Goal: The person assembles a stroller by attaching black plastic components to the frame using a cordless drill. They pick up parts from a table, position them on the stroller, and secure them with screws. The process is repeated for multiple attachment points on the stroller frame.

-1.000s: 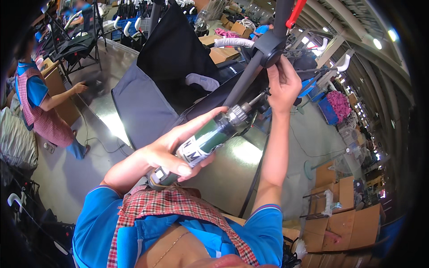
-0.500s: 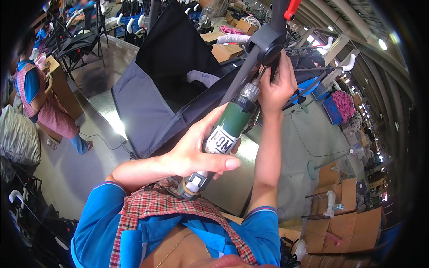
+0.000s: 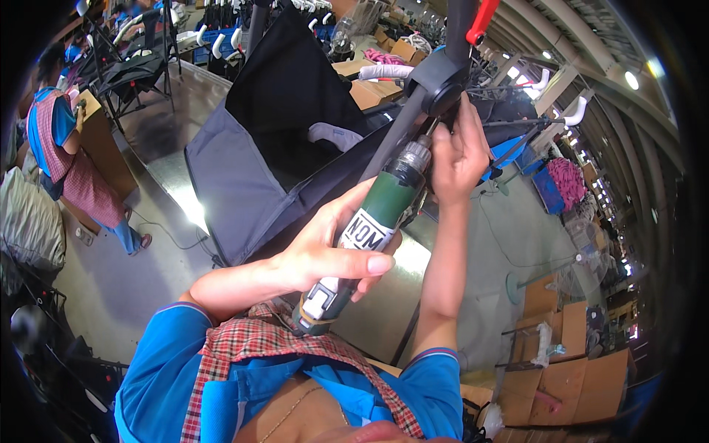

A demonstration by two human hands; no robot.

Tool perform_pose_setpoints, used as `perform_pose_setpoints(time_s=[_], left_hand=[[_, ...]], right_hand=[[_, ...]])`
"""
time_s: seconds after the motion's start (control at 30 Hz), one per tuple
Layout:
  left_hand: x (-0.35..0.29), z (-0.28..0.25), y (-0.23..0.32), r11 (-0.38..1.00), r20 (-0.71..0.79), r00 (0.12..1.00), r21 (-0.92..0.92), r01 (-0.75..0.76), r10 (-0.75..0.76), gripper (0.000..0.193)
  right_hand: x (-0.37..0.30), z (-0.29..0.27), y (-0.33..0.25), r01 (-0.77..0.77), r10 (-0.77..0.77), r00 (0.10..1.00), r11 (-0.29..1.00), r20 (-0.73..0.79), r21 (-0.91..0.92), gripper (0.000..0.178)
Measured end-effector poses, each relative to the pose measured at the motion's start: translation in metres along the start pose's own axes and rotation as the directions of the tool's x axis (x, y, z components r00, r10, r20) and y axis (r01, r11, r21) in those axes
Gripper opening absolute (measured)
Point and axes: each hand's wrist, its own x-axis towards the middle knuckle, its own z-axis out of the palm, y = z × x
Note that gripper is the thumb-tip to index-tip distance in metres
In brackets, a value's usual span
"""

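Observation:
My left hand (image 3: 332,255) is wrapped round a green and black electric screwdriver (image 3: 382,195), tilted up to the right. Its thin bit (image 3: 433,127) reaches the underside of a round black joint (image 3: 445,94) on a stroller frame. Beside the bit, my right hand (image 3: 459,159) is closed, its thumb and fingers bunched just below the joint. Whatever its fingertips pinch is hidden. A dark tube (image 3: 402,122) slopes down from the joint, and black and grey stroller fabric (image 3: 247,173) hangs to its left.
A red lever (image 3: 481,23) sits on the tube above the joint. At the far left, a co-worker (image 3: 74,159) stands by a cardboard box (image 3: 107,148). Open cartons (image 3: 565,384) and a standing fan (image 3: 580,258) are at the right. A cable (image 3: 166,227) lies on the floor.
The joint has shifted slightly left and down, and the screwdriver has turned a little in my left hand. My right fingers have moved slightly lower. The co-worker has straightened up.

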Motion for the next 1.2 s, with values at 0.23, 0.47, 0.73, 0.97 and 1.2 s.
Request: perform_pose_setpoints(time_s=[0.23, 0.47, 0.73, 0.97, 1.2], left_hand=[[0.004, 0.004, -0.008, 0.997, -0.028, 0.999, -0.064, -0.039, 0.038, 0.068], [0.008, -0.005, -0.012, 0.976, 0.071, 0.996, -0.218, -0.029, 0.045, 0.061], [-0.005, -0.039, -0.038, 0.924, 0.265, 0.943, -0.268, 0.272, -0.200, 0.100], [-0.039, -0.069, -0.103, 0.618, 0.087, 0.612, 0.099, 0.780, -0.786, 0.113], [-0.033, -0.074, -0.148, 0.408, 0.224, 0.359, 0.238, 0.882, -0.906, 0.107]], right_hand=[[0.005, -0.003, 0.001, -0.163, 0.163, 0.986, 0.987, 0.039, -0.016, 0.034], [0.006, -0.007, 0.003, -0.167, 0.169, 0.985, 0.985, 0.032, -0.049, 0.034], [-0.023, -0.054, -0.002, -0.262, 0.246, 0.961, 0.957, 0.127, 0.122, 0.034], [-0.206, -0.200, -0.105, -0.690, 0.919, 0.234, 0.386, 0.317, -0.612, 0.030], [-0.406, -0.224, -0.274, -0.681, 0.977, -0.186, -0.202, -0.101, -0.704, 0.009]])
